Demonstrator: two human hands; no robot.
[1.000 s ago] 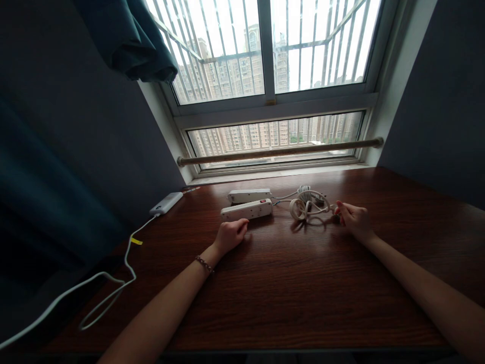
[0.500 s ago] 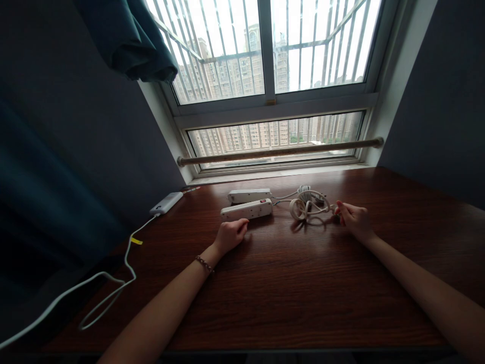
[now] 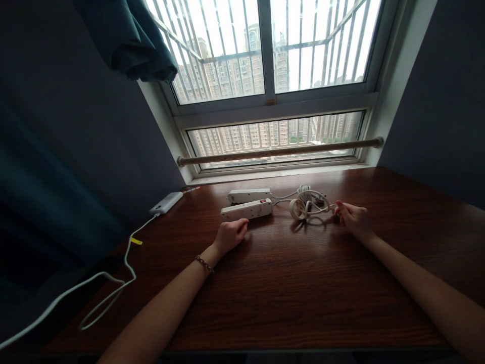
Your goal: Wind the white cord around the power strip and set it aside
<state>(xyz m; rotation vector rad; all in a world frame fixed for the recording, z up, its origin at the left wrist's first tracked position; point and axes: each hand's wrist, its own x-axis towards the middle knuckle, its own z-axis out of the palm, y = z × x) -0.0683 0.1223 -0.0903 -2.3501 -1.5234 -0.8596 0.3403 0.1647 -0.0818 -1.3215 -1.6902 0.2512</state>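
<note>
Two white power strips lie side by side on the brown wooden table. The nearer power strip [image 3: 247,209] has a red switch at its right end; the farther power strip [image 3: 249,195] lies just behind it. My left hand [image 3: 231,234] rests in a loose fist at the near strip's front left edge, with nothing visible in it. A coiled white cord [image 3: 299,209] lies in loops to the right of the strips. My right hand [image 3: 353,218] is also closed, resting on the table close by the cord's plug end [image 3: 334,208]. No grip on the plug shows.
At the table's left edge lies a white socket block [image 3: 166,202], its white cable [image 3: 128,260] running down past a yellow tag [image 3: 137,241]. Behind the table is a window with a horizontal rail [image 3: 280,151]. A blue curtain [image 3: 132,45] hangs at left.
</note>
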